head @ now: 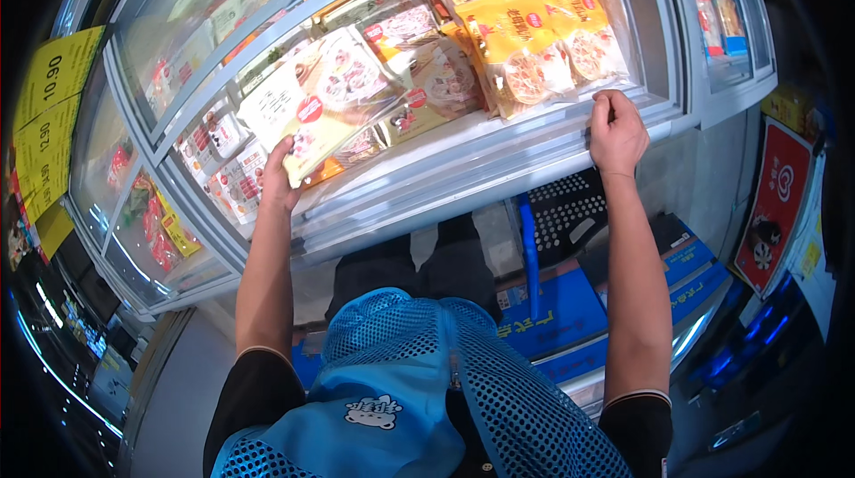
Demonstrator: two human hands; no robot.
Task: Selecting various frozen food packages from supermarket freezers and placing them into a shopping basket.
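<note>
In my left hand [280, 174] is the lower left corner of a pale, flat food package [327, 94] with a red round logo. It lies tilted over other packages in a chest freezer [427, 211] with a metal-framed opening. My right hand [618, 130] is curled with its fingers bent at the freezer's front edge; whether it grips the rim I cannot tell. Left of that hand, yellow-topped clear bags of food [524, 50] lean at the front of the freezer. Another flat package [434, 87] lies between them and the held one.
Sliding glass lids [220, 30] cover the freezer's far and left parts. Yellow price tags [50, 90] hang at the left. Below the front edge are a black perforated basket [568, 211] with a blue handle [528, 251] and blue cartons [561, 311]. A red sign [775, 204] stands right.
</note>
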